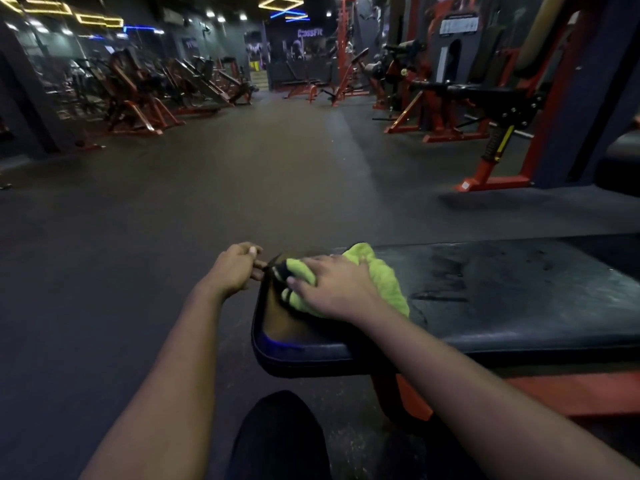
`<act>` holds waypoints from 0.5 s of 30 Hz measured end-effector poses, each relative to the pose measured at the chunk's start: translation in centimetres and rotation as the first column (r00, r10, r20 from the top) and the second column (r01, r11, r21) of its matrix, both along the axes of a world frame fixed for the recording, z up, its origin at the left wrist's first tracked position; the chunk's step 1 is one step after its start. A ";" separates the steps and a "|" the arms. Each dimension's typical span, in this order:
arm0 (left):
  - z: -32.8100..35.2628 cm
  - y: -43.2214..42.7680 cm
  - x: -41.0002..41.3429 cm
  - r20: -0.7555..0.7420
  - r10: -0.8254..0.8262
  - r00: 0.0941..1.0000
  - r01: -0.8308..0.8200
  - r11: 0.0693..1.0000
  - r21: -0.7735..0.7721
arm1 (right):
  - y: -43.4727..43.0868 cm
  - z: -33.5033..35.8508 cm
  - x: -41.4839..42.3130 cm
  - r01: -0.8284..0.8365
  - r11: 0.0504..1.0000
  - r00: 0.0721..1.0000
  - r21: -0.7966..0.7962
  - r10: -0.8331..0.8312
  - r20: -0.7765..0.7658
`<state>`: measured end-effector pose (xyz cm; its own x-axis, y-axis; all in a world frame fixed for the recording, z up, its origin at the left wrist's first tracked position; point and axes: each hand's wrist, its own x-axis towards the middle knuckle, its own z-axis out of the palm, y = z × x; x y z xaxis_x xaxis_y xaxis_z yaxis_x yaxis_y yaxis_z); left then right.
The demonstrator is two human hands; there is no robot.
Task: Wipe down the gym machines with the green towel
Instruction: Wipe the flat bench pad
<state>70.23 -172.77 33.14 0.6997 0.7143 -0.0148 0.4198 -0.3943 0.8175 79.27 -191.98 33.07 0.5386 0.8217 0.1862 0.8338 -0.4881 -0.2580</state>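
A black padded bench (502, 296) runs from the middle of the view to the right edge, on an orange frame. The green towel (384, 282) lies crumpled on its left end. My right hand (332, 289) presses flat on the towel, fingers spread toward the pad's left edge. My left hand (235, 268) is just left of the pad's end, its fingers curled and touching the pad's corner edge. Wet streaks show on the pad to the right of the towel.
Dark rubber floor (207, 202) stretches ahead. Orange-framed machines (138, 95) line the left side. More orange machines (450, 98) stand at the right, one with a yellow-marked handle (498, 143). My dark-clad knee (280, 438) is at the bottom centre.
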 end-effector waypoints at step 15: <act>-0.3 0.3 6.4 -0.139 -0.283 0.949 0.287 0.958 0.006 | -6.1 -0.5 -1.9 0.315 0.945 0.949 0.088 -0.316 0.006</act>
<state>76.60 -172.47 32.87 0.8668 0.4869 -0.1075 0.3929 -0.5342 0.7485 77.33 -198.10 32.55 0.7632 0.5910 0.2611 0.6461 -0.7039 -0.2952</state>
